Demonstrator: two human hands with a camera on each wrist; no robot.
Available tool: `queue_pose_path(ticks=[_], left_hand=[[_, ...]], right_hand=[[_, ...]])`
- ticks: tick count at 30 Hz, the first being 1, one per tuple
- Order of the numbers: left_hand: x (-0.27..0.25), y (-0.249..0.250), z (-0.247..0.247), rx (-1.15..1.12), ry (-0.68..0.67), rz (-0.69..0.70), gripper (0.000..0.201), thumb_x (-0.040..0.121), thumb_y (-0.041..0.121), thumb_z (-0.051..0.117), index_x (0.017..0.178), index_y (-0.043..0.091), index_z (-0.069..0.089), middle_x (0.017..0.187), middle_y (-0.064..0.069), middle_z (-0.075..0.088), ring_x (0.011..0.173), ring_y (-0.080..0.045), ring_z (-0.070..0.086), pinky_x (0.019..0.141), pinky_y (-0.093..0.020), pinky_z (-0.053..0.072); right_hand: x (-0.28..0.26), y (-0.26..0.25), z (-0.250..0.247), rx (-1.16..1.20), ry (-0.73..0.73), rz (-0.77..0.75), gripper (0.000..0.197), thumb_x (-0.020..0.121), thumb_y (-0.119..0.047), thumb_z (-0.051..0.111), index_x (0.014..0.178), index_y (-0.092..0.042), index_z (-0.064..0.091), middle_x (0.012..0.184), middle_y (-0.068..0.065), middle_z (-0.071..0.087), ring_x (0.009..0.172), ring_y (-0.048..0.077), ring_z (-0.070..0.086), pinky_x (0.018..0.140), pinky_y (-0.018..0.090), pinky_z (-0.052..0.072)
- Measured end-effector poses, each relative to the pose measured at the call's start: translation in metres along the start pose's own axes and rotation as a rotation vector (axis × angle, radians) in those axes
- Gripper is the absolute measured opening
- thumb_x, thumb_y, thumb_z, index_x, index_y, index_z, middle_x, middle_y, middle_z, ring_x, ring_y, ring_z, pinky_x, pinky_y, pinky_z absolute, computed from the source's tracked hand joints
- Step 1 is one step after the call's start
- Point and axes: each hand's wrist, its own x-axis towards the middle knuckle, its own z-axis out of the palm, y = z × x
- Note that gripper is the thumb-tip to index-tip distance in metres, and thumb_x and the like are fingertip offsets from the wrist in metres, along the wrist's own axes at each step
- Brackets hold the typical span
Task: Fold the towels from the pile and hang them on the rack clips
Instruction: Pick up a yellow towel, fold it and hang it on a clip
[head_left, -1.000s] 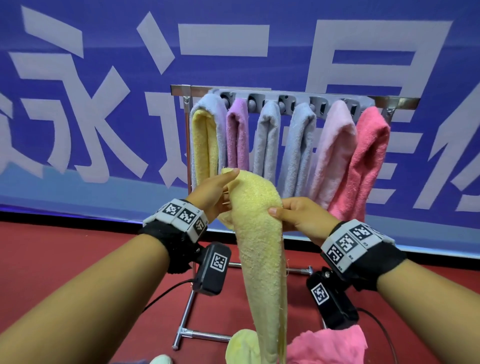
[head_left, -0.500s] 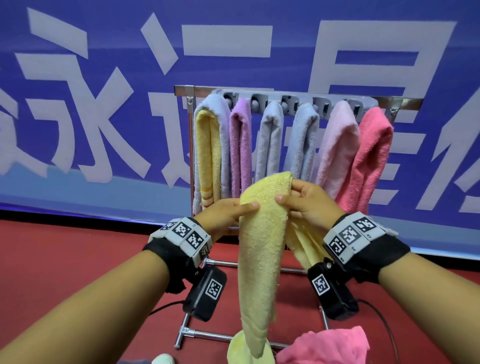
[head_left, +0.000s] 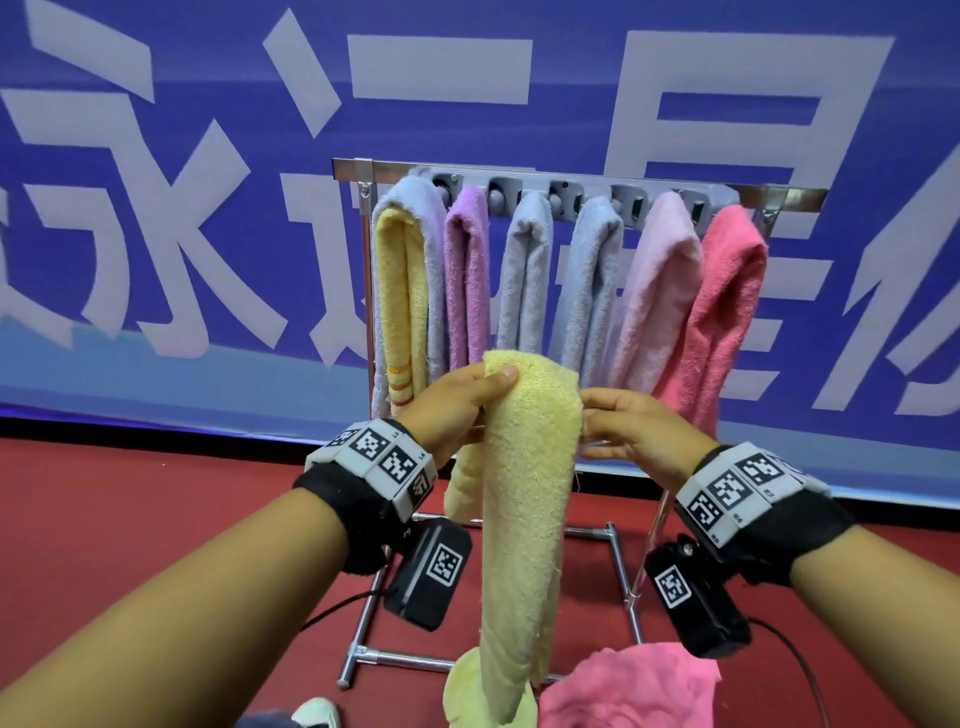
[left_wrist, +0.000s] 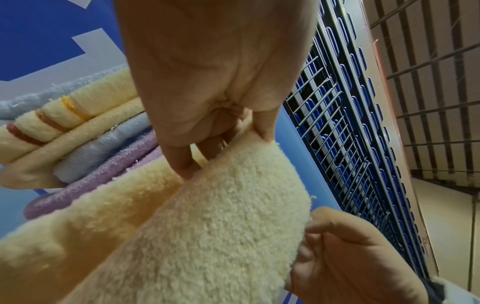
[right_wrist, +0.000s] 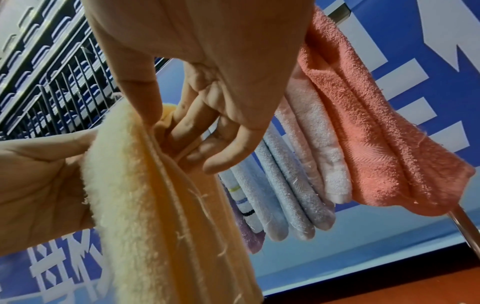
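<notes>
At the centre of the head view a pale yellow towel (head_left: 524, 499) hangs in a long doubled strip, held up between both hands in front of the rack (head_left: 587, 179); the left hand (head_left: 457, 410) pinches its upper left edge, thumb laid over the top fold and fingers curled behind, while the right hand (head_left: 636, 431) pinches the right edge, thumb in front and fingers tucked into the layers — the right wrist view shows those fingers (right_wrist: 189, 127) curled between the folds. The towel's lower end reaches the bottom of the frame, where it meets a second yellow cloth (head_left: 467, 691) lying beside a crumpled pink towel (head_left: 634, 686) on the red floor (head_left: 130, 519).

The rack stands in the upper middle of the frame, and its clip bar (head_left: 566, 200) holds what is already hung, left to right: a yellow striped towel (head_left: 400, 301) wrapped in a blue-grey one (head_left: 423, 218); a purple towel (head_left: 467, 275); a grey towel (head_left: 524, 275); a blue-grey towel (head_left: 592, 280); a light pink towel (head_left: 660, 291); a coral pink towel (head_left: 727, 306) at the far right. All hang folded — their lower ends sit just behind the hands. A blue banner (head_left: 156, 208) with large pale characters fills the background.
</notes>
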Motion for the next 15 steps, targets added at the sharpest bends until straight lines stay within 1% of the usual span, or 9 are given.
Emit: queue_pose_path(ticks=[1,3,6,7,8,10,11,13,15], left_hand=[[-0.0008,0.0002,0.0006,-0.004,-0.002,-0.001,0.036,0.097,0.030,0.048,0.123,0.008,0.058,0.116,-0.008,0.065,0.098,-0.018,0.062,0.089,-0.034,0.049],[-0.0020,-0.0002,0.0006,-0.021,-0.005,0.001,0.032,0.098,0.030,0.047,0.120,0.010,0.059,0.110,-0.005,0.066,0.095,-0.017,0.063,0.086,-0.031,0.050],[-0.0043,-0.0012,-0.0007,-0.038,-0.008,0.007,0.027,0.098,0.028,0.047,0.114,0.012,0.061,0.103,-0.004,0.066,0.091,-0.017,0.062,0.086,-0.032,0.049],[-0.0054,-0.0015,-0.0013,-0.036,-0.009,0.008,0.024,0.098,0.028,0.047,0.111,0.014,0.062,0.099,-0.002,0.067,0.087,-0.016,0.062,0.084,-0.032,0.050],[-0.0058,-0.0019,-0.0022,-0.030,-0.010,0.010,0.023,0.098,0.028,0.047,0.108,0.015,0.063,0.095,0.000,0.067,0.083,-0.013,0.062,0.082,-0.031,0.050],[-0.0063,-0.0025,-0.0035,-0.018,-0.006,0.016,0.021,0.098,0.029,0.048,0.105,0.017,0.064,0.087,0.003,0.067,0.073,-0.009,0.063,0.074,-0.027,0.051],[-0.0067,-0.0023,-0.0041,-0.015,0.002,0.021,0.021,0.097,0.029,0.048,0.103,0.017,0.064,0.083,0.005,0.067,0.068,-0.006,0.062,0.069,-0.024,0.052],[-0.0065,-0.0021,-0.0053,-0.020,0.020,0.030,0.020,0.097,0.029,0.048,0.100,0.017,0.063,0.073,0.009,0.066,0.058,-0.002,0.060,0.062,-0.022,0.050],[-0.0060,-0.0020,-0.0057,-0.038,0.029,0.033,0.019,0.098,0.029,0.048,0.100,0.016,0.063,0.066,0.012,0.064,0.053,0.000,0.059,0.060,-0.022,0.047]], right_hand=[[-0.0007,0.0007,0.0002,-0.008,-0.008,0.001,0.023,0.090,-0.005,0.053,0.101,-0.020,0.065,0.085,-0.006,0.070,0.079,0.005,0.065,0.084,0.026,0.050],[-0.0011,0.0016,0.0016,-0.009,-0.004,-0.004,0.019,0.090,-0.008,0.055,0.099,-0.020,0.067,0.087,-0.007,0.071,0.082,0.005,0.066,0.088,0.028,0.048],[0.0016,0.0030,0.0035,0.002,0.038,-0.029,0.014,0.090,-0.008,0.057,0.091,-0.018,0.067,0.080,-0.005,0.070,0.075,0.006,0.066,0.089,0.031,0.048],[0.0029,0.0031,0.0045,0.004,0.057,-0.041,0.015,0.090,-0.006,0.056,0.086,-0.017,0.066,0.076,-0.003,0.068,0.070,0.008,0.064,0.087,0.032,0.049],[0.0040,0.0026,0.0056,0.012,0.076,-0.050,0.017,0.090,-0.004,0.054,0.083,-0.016,0.064,0.071,-0.001,0.065,0.065,0.009,0.061,0.083,0.031,0.050],[0.0054,0.0007,0.0081,0.043,0.113,-0.065,0.019,0.093,-0.003,0.049,0.081,-0.013,0.058,0.061,-0.001,0.060,0.054,0.008,0.054,0.070,0.026,0.052],[0.0059,0.0001,0.0086,0.051,0.133,-0.072,0.019,0.095,-0.003,0.047,0.080,-0.013,0.056,0.058,-0.002,0.059,0.050,0.007,0.053,0.065,0.025,0.052],[0.0050,-0.0003,0.0079,0.048,0.146,-0.079,0.019,0.094,-0.003,0.047,0.081,-0.013,0.057,0.060,0.001,0.057,0.052,0.009,0.052,0.063,0.025,0.054],[0.0020,0.0000,0.0070,0.043,0.093,-0.070,0.017,0.091,-0.001,0.051,0.086,-0.015,0.060,0.066,0.002,0.059,0.056,0.011,0.053,0.066,0.025,0.055]])
